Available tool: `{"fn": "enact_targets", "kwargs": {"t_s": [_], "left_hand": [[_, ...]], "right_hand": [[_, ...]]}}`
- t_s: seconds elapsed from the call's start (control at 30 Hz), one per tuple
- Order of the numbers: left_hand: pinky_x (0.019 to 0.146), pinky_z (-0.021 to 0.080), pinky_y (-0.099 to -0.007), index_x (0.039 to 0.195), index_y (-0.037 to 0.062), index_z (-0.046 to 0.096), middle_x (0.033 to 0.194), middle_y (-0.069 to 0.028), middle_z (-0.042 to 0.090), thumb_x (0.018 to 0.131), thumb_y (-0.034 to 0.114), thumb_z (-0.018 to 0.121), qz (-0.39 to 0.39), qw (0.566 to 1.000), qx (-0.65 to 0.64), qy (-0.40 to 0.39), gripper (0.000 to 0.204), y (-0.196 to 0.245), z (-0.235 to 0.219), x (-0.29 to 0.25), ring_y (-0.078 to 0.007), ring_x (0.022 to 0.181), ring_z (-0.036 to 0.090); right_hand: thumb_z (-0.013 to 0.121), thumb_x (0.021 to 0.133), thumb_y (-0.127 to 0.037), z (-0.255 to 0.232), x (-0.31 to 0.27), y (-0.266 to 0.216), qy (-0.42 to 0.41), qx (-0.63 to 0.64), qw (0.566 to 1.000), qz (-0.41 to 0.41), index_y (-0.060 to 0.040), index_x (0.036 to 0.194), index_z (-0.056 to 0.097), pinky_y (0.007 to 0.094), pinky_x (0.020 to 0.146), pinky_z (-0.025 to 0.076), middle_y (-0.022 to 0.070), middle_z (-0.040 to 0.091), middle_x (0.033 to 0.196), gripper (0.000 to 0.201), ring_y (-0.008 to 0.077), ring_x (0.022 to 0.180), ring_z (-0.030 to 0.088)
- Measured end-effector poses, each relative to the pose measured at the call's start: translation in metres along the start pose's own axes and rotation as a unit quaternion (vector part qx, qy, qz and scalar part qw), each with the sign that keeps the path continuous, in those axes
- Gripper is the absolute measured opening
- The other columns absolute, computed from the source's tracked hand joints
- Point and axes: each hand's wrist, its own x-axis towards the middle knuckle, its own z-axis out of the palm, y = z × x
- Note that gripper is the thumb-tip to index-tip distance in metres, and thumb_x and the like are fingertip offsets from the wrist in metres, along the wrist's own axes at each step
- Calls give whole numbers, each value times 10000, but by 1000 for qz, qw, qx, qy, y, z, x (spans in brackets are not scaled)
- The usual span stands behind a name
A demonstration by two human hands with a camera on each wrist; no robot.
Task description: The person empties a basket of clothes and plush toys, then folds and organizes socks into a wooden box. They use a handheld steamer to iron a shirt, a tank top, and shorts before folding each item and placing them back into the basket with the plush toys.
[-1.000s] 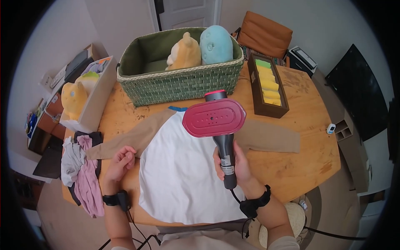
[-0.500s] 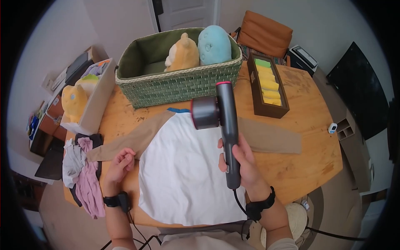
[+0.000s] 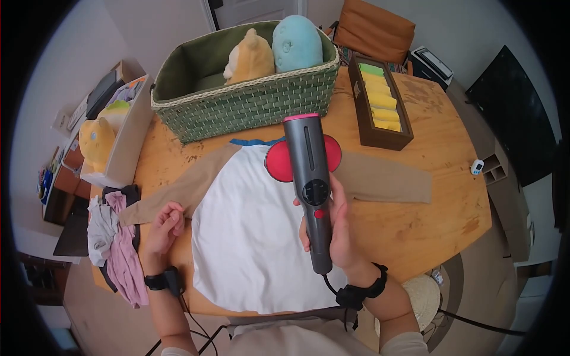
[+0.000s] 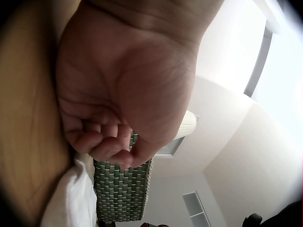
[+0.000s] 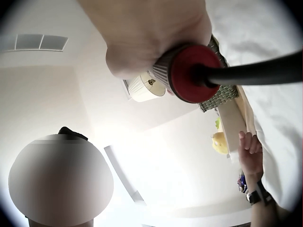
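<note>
My right hand (image 3: 342, 234) holds a handheld garment steamer (image 3: 313, 219) upright by its dark grey handle, above the shirt. Its control dial and red button face me, and its wide red head sticks out on both sides behind the body. In the right wrist view the cord leaves the steamer's red-ringed base (image 5: 182, 80). Below lies a long-sleeved shirt (image 3: 249, 237), white with tan sleeves and a blue collar, spread flat on the wooden table (image 3: 451, 219). My left hand (image 3: 167, 227) rests by the shirt's left sleeve, fingers loosely curled and holding nothing.
A green woven basket (image 3: 249, 110) with two plush toys stands behind the shirt. To its right is a brown box (image 3: 386, 139) of folded yellow and green cloths. At left are a white bin (image 3: 127, 145) with a yellow plush and a pile of clothes (image 3: 122, 249).
My right hand has turned the steamer round, so its head went from facing me, through sideways, to facing away. My left hand stays in place; the head view has tilted slightly down.
</note>
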Motion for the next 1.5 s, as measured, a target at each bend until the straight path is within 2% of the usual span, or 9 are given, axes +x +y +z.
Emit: {"fn": "enact_targets", "kwargs": {"t_s": [0.03, 0.13, 0.23, 0.33, 0.77, 1.03, 1.17, 1.37, 1.5], "left_hand": [[569, 290, -219, 1124, 80, 565, 730, 41, 415, 1029, 160, 591, 1, 1000, 1, 1, 126, 0, 1, 0, -68, 640, 369], [567, 287, -216, 1123, 77, 565, 729, 43, 416, 1030, 160, 591, 2, 1000, -2, 4, 128, -1, 0, 1, -65, 642, 372], [565, 286, -213, 1119, 75, 566, 725, 46, 422, 1029, 166, 596, 3, 1000, 6, 14, 132, 0, 3, -1, -62, 639, 376], [564, 287, -213, 1115, 75, 569, 717, 48, 428, 1027, 176, 604, 4, 1000, 18, 12, 138, 2, 3, 0, -61, 632, 378], [571, 296, -218, 1117, 75, 574, 706, 47, 423, 1019, 181, 615, 2, 1000, 15, 10, 150, 0, 2, 0, -62, 629, 377], [567, 297, -214, 1123, 71, 574, 710, 45, 427, 1022, 175, 613, 6, 1000, 18, 4, 151, 2, 3, 0, -61, 629, 380], [567, 297, -211, 1123, 69, 575, 712, 45, 428, 1025, 172, 608, 2, 1000, 19, 9, 146, 2, 4, 0, -60, 628, 378], [566, 292, -213, 1129, 68, 575, 709, 48, 425, 1032, 165, 594, 1, 999, 33, 12, 138, 3, 6, -1, -59, 628, 372], [566, 288, -213, 1124, 68, 579, 703, 53, 419, 1034, 164, 591, 8, 999, 45, 14, 132, 3, 8, 0, -58, 626, 368]], "right_hand": [[347, 1089, -430, 0, 1, 4, 0, -98, 994, -50, -110, 1585, 72, 289, 469, 484, 234, 508, 1271, 652, 155, 495, 562], [368, 1083, -281, 5, 1, -1, 32, -151, 988, -14, -109, 1595, 1, 294, 491, 496, 249, 516, 1272, 653, 157, 515, 571], [429, 1041, -89, 7, 1, 0, 33, -161, 986, 5, -130, 1590, -64, 274, 570, 504, 172, 488, 1276, 740, 128, 626, 561], [440, 1031, -46, 5, 1, 5, 12, -172, 985, 10, -133, 1586, -94, 279, 573, 507, 173, 488, 1276, 775, 121, 643, 556], [425, 1046, -77, 7, 0, 8, -1, -168, 986, 2, -134, 1588, -63, 284, 574, 508, 164, 486, 1254, 731, 123, 650, 554], [636, 937, -19, 12, -1, 7, 43, -163, 985, 20, -140, 1567, -8, 251, 548, 496, 168, 509, 1246, 909, 108, 673, 580], [660, 922, -26, 11, 0, 6, 42, -168, 985, 16, -140, 1564, 1, 247, 548, 494, 174, 512, 1261, 927, 105, 673, 578], [629, 912, 25, 8, 1, 6, 68, -157, 984, 41, -108, 1486, 114, 273, 554, 504, 185, 517, 1284, 783, 124, 680, 603], [600, 916, 43, 6, 6, 3, 107, -77, 988, 75, -36, 1309, 242, 295, 561, 525, 212, 542, 1297, 537, 165, 662, 633]]}}
